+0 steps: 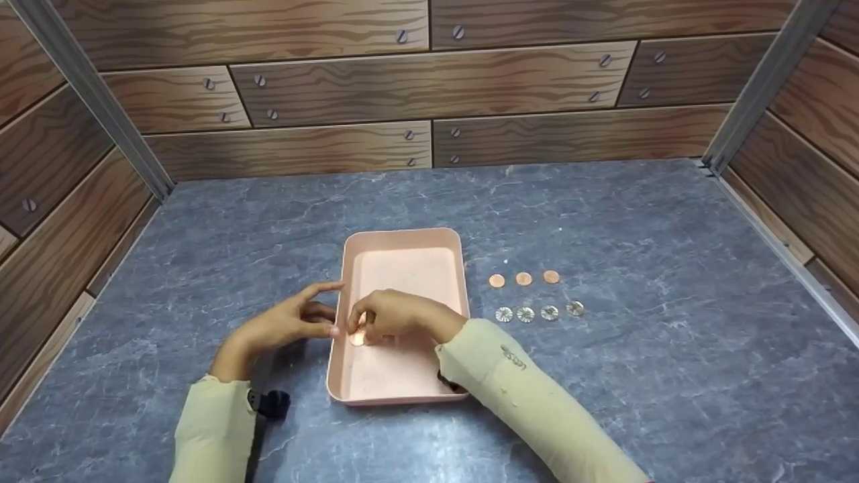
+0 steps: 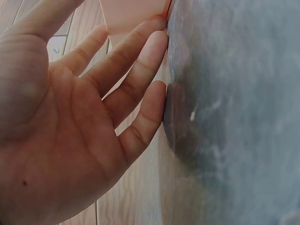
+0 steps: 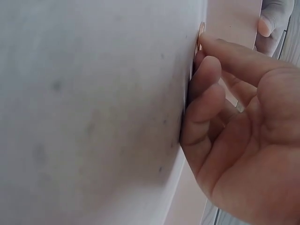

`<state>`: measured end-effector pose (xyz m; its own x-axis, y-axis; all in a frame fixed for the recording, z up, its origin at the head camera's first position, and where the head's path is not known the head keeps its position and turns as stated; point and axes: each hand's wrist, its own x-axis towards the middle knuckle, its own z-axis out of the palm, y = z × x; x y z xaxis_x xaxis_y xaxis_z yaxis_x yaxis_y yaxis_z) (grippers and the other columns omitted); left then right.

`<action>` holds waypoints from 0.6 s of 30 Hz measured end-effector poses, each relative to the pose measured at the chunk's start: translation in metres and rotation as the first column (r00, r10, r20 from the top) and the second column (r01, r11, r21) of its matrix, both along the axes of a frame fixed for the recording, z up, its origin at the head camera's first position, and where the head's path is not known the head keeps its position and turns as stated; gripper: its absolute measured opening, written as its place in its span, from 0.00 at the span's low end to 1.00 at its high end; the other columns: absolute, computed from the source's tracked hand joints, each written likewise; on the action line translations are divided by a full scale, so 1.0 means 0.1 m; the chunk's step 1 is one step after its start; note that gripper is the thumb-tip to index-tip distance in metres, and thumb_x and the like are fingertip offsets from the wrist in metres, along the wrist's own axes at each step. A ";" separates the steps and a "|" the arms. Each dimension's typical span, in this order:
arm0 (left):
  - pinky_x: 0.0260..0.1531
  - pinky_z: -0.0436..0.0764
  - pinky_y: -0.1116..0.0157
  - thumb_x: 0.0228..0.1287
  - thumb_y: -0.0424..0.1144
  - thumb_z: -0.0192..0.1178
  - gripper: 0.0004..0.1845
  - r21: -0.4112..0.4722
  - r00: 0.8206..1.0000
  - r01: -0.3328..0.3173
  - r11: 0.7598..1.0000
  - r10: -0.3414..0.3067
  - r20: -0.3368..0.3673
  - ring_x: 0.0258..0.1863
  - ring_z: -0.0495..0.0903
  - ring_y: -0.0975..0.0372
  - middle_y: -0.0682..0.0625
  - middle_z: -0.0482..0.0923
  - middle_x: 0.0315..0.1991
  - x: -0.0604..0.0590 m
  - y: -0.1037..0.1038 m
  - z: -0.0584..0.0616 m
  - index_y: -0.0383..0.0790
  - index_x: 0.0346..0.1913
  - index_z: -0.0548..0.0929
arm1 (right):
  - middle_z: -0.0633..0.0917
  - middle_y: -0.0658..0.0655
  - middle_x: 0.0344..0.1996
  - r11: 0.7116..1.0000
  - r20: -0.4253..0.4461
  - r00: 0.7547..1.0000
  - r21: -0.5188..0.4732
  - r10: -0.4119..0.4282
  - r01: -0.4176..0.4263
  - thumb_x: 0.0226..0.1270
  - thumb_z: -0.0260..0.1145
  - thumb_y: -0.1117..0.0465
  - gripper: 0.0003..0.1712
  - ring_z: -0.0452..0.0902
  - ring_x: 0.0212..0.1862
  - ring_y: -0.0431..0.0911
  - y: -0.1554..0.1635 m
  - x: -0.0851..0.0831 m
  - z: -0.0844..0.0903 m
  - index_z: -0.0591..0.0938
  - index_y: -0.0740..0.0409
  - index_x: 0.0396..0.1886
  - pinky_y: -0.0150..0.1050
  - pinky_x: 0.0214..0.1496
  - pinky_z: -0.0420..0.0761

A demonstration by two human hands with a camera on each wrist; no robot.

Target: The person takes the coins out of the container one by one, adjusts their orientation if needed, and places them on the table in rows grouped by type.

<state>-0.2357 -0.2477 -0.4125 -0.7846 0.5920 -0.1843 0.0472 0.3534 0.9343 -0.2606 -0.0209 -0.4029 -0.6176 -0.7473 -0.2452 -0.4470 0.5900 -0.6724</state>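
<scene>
A pink tray lies on the grey table. My right hand reaches into it, fingers curled, fingertips pinching a copper coin low against the tray floor. The right wrist view shows the coin's edge under a fingertip of that hand. My left hand rests outside the tray's left wall, its fingers straight. In the left wrist view its palm is open, fingertips on the table beside the tray's corner. It holds nothing.
To the right of the tray, three copper coins lie in a row, with a row of several silver coins just below them. Wood-pattern walls close the table at the back and both sides.
</scene>
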 end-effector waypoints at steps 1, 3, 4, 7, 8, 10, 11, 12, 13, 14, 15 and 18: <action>0.52 0.77 0.68 0.61 0.40 0.66 0.46 0.001 1.000 -0.001 1.000 0.001 0.001 0.56 0.78 0.50 0.28 0.75 0.57 0.00 0.00 0.00 0.37 0.75 0.50 | 0.83 0.56 0.35 1.000 -0.005 1.000 0.004 0.004 -0.004 0.55 0.65 0.75 0.16 0.69 0.23 0.37 0.00 0.00 0.00 0.84 0.61 0.44 0.26 0.24 0.70; 0.52 0.77 0.68 0.61 0.40 0.66 0.46 0.000 1.000 -0.004 1.000 0.004 0.001 0.55 0.78 0.51 0.29 0.75 0.57 0.01 0.00 0.00 0.37 0.75 0.50 | 0.83 0.55 0.36 1.000 -0.013 1.000 0.011 0.010 -0.010 0.55 0.65 0.74 0.15 0.69 0.23 0.37 -0.01 0.01 0.00 0.84 0.61 0.43 0.26 0.24 0.70; 0.53 0.77 0.68 0.61 0.40 0.66 0.46 0.002 1.000 -0.005 1.000 0.005 0.004 0.55 0.78 0.51 0.28 0.75 0.57 0.01 0.00 0.00 0.37 0.75 0.50 | 0.83 0.55 0.36 1.000 -0.021 1.000 0.016 0.015 -0.014 0.55 0.66 0.74 0.15 0.69 0.24 0.37 -0.01 0.01 0.00 0.84 0.61 0.43 0.26 0.25 0.70; 0.53 0.77 0.68 0.61 0.40 0.66 0.46 0.001 1.000 -0.009 1.000 0.009 0.006 0.55 0.78 0.51 0.29 0.75 0.57 0.00 0.00 0.00 0.37 0.75 0.50 | 0.82 0.54 0.34 1.000 -0.028 1.000 0.027 0.012 -0.011 0.55 0.66 0.74 0.14 0.69 0.23 0.37 -0.01 0.02 0.01 0.84 0.60 0.42 0.26 0.25 0.70; 0.53 0.77 0.68 0.61 0.39 0.66 0.45 0.002 1.000 -0.011 1.000 0.011 0.006 0.55 0.78 0.50 0.28 0.75 0.57 0.00 0.00 0.01 0.37 0.75 0.50 | 0.82 0.53 0.34 0.999 -0.032 0.999 0.031 0.008 -0.007 0.55 0.66 0.74 0.14 0.69 0.23 0.37 0.00 0.03 0.02 0.84 0.60 0.42 0.26 0.24 0.69; 0.53 0.77 0.67 0.61 0.39 0.66 0.45 0.006 1.000 -0.013 1.000 0.013 0.009 0.56 0.78 0.49 0.28 0.74 0.57 0.00 0.01 0.01 0.37 0.75 0.50 | 0.81 0.52 0.33 0.999 -0.034 0.999 0.039 -0.004 0.005 0.55 0.66 0.74 0.14 0.69 0.23 0.37 -0.01 0.03 0.03 0.84 0.59 0.41 0.27 0.24 0.69; 0.53 0.77 0.67 0.61 0.39 0.66 0.45 0.003 1.000 -0.014 1.000 0.014 0.007 0.56 0.78 0.49 0.28 0.74 0.57 0.00 0.00 0.01 0.37 0.75 0.50 | 0.80 0.51 0.32 0.999 -0.030 0.999 0.044 -0.010 0.012 0.54 0.66 0.74 0.14 0.69 0.23 0.37 -0.01 0.03 0.03 0.84 0.59 0.40 0.27 0.24 0.69; 0.54 0.77 0.66 0.61 0.39 0.66 0.45 0.001 1.000 -0.016 1.000 0.016 0.007 0.55 0.78 0.50 0.28 0.75 0.57 0.00 0.00 0.01 0.37 0.75 0.50 | 0.80 0.51 0.32 0.999 -0.030 0.999 0.048 -0.015 0.016 0.54 0.65 0.74 0.14 0.69 0.24 0.37 -0.01 0.03 0.03 0.84 0.58 0.40 0.27 0.25 0.69; 0.54 0.77 0.66 0.61 0.39 0.66 0.45 -0.001 1.000 -0.016 1.000 0.016 0.007 0.55 0.79 0.50 0.28 0.75 0.57 0.01 0.01 0.01 0.37 0.75 0.50 | 0.79 0.50 0.32 0.998 -0.031 0.999 0.055 -0.017 0.019 0.54 0.65 0.74 0.14 0.69 0.24 0.37 -0.01 0.03 0.03 0.84 0.58 0.40 0.27 0.25 0.69; 0.54 0.77 0.66 0.61 0.39 0.66 0.45 -0.001 1.000 -0.016 1.000 0.016 0.009 0.55 0.79 0.50 0.28 0.75 0.57 0.01 0.01 0.01 0.37 0.75 0.51 | 0.79 0.50 0.32 0.998 -0.030 0.999 0.061 -0.020 0.022 0.54 0.65 0.74 0.14 0.69 0.25 0.38 -0.02 0.03 0.02 0.83 0.58 0.40 0.27 0.25 0.69; 0.54 0.77 0.65 0.61 0.39 0.66 0.45 -0.002 1.000 -0.016 1.000 0.016 0.010 0.55 0.79 0.50 0.28 0.75 0.57 0.01 0.01 0.01 0.38 0.75 0.51 | 0.79 0.49 0.31 0.997 -0.029 0.999 0.067 -0.022 0.024 0.54 0.65 0.74 0.14 0.69 0.26 0.38 -0.02 0.03 0.02 0.83 0.58 0.40 0.27 0.26 0.69; 0.54 0.77 0.66 0.61 0.39 0.66 0.45 -0.005 1.000 -0.017 1.000 0.017 0.005 0.55 0.78 0.50 0.28 0.74 0.57 0.01 0.01 0.02 0.38 0.75 0.51 | 0.78 0.48 0.29 0.997 -0.025 0.999 0.077 -0.025 0.027 0.54 0.66 0.74 0.13 0.69 0.27 0.38 -0.01 0.02 0.02 0.83 0.59 0.39 0.27 0.28 0.69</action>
